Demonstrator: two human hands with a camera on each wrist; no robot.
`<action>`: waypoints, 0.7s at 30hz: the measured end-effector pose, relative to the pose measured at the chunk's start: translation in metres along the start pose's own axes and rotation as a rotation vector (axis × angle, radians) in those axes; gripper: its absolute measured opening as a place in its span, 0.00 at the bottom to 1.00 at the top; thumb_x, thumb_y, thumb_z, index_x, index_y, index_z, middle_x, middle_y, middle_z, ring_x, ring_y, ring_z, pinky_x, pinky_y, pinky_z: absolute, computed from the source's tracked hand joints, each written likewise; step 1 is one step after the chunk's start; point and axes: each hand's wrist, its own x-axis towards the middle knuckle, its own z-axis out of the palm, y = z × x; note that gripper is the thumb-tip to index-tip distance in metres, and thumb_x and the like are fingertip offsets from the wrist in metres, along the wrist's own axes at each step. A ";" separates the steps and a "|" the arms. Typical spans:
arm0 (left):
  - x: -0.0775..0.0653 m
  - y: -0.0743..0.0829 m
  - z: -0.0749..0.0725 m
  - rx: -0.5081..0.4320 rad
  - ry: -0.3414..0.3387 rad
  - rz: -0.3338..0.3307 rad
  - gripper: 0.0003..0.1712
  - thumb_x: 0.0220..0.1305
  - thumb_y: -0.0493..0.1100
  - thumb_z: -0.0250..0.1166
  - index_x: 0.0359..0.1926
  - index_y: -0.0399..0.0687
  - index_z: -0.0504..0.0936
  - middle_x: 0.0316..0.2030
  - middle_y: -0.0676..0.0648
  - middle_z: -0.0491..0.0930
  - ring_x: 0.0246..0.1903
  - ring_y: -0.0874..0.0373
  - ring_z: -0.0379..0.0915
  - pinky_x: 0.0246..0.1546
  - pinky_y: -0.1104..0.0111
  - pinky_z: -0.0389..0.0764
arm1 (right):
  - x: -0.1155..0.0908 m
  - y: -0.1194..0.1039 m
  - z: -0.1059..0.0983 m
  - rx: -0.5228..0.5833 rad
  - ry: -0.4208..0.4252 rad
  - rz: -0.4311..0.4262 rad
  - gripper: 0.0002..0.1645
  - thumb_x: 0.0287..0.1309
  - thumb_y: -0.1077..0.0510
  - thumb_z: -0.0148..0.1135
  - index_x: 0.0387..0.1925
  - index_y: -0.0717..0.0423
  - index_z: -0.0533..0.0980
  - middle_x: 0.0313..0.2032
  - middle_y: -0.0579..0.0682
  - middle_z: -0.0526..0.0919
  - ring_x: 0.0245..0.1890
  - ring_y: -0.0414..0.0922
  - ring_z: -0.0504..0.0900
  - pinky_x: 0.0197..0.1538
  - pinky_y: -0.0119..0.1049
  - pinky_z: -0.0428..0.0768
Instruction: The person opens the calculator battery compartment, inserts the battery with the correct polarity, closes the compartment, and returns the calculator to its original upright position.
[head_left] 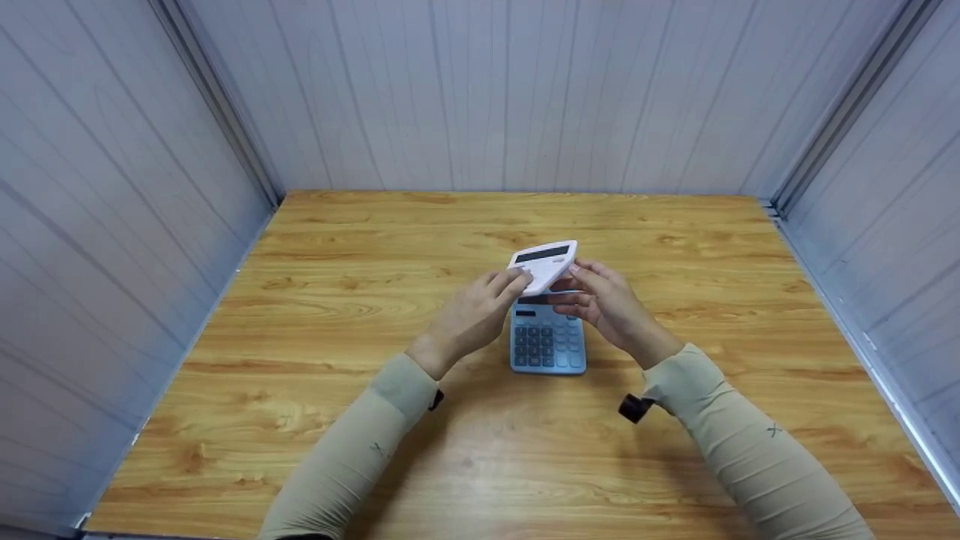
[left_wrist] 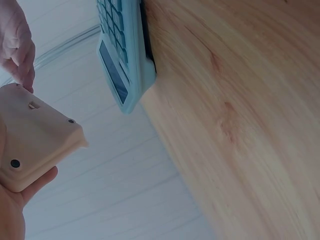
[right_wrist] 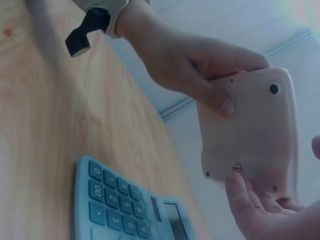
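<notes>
A pale pink calculator [head_left: 541,274], tilted, is held above the table between both hands. My left hand [head_left: 474,315] grips its left side, fingers over the key face and thumb on the underside, as the right wrist view shows. My right hand [head_left: 619,315] holds the other edge; in the right wrist view one digit of this hand [right_wrist: 270,220] touches a small latch [right_wrist: 237,166] on the underside. Several dark round feet and screw holes show on that underside. Below the hands a blue calculator [head_left: 547,349] lies face up, its display partly hidden by the right fingers.
The wood-grain table [head_left: 337,300] is bounded by pale panel walls [head_left: 480,97] at the back and sides. A small black wrist camera [head_left: 635,408] hangs under the right cuff; another [head_left: 436,400] shows at the left cuff.
</notes>
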 end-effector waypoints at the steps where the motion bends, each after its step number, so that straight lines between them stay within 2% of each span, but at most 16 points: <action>1: 0.000 0.000 0.001 0.013 0.007 0.013 0.26 0.69 0.31 0.53 0.66 0.47 0.66 0.60 0.44 0.73 0.57 0.50 0.73 0.55 0.61 0.79 | 0.000 0.000 0.000 0.011 -0.006 0.004 0.30 0.73 0.49 0.51 0.67 0.61 0.60 0.51 0.62 0.79 0.49 0.53 0.83 0.52 0.44 0.83; 8: 0.000 -0.002 0.005 0.111 0.063 0.112 0.24 0.68 0.34 0.56 0.64 0.49 0.68 0.59 0.43 0.74 0.54 0.46 0.73 0.48 0.58 0.82 | 0.002 0.001 0.000 0.085 -0.027 0.025 0.25 0.75 0.54 0.45 0.65 0.64 0.58 0.47 0.57 0.81 0.43 0.49 0.85 0.52 0.44 0.83; 16: 0.001 -0.002 0.006 0.231 0.050 0.193 0.18 0.75 0.41 0.51 0.63 0.51 0.67 0.58 0.43 0.74 0.53 0.43 0.74 0.51 0.55 0.80 | 0.005 0.003 -0.001 0.116 -0.008 0.051 0.23 0.74 0.60 0.43 0.64 0.66 0.60 0.46 0.57 0.82 0.42 0.48 0.85 0.51 0.43 0.83; 21: 0.000 -0.001 0.006 0.313 0.034 0.241 0.20 0.72 0.43 0.52 0.63 0.54 0.67 0.58 0.43 0.74 0.53 0.40 0.74 0.52 0.51 0.79 | 0.005 0.005 -0.001 0.140 0.019 0.074 0.20 0.71 0.63 0.46 0.60 0.65 0.63 0.42 0.55 0.83 0.38 0.46 0.84 0.47 0.40 0.84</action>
